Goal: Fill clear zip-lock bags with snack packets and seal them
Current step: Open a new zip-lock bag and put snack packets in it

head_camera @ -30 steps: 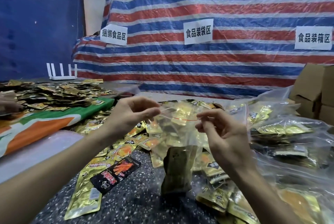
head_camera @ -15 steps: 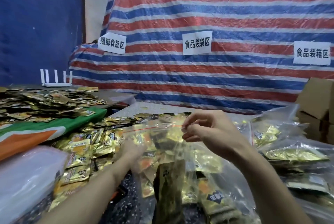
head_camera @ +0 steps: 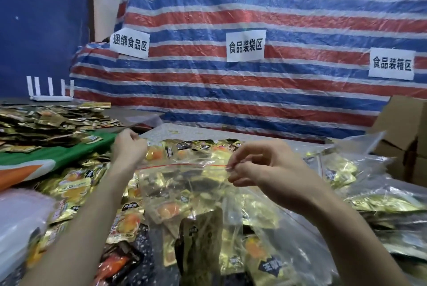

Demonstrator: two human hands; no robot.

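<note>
Nearest, under both forearms, a dark speckled table top (head_camera: 141, 267) shows in patches between loose gold snack packets (head_camera: 76, 184). A whitish plastic heap (head_camera: 18, 221) lies out past the left forearm, cut off by the edge.

Between the hands hangs the clear bag (head_camera: 184, 193), packets inside it, its bottom lost in the clutter below. The right hand (head_camera: 265, 168) pinches the near end of the bag's red seal strip (head_camera: 180, 165) between thumb and fingertips, the other fingers curled. The left hand (head_camera: 128, 147) is curled at the bag's far top corner and seems to pinch the lip there; it is blurred, so the grip is hard to read.

Right of the right hand lie filled bags (head_camera: 369, 204), glare hiding what is in them, and behind those, cardboard boxes (head_camera: 406, 128), partly out of view. Left of the left hand a green and orange cloth (head_camera: 57, 158) carries another heap of packets (head_camera: 46, 121).

Beyond the hands the table meets a red, white and blue striped tarp (head_camera: 254, 3) with three paper signs (head_camera: 245, 45). Farther left stands a white router (head_camera: 49, 91) against a blue wall (head_camera: 41, 20).
</note>
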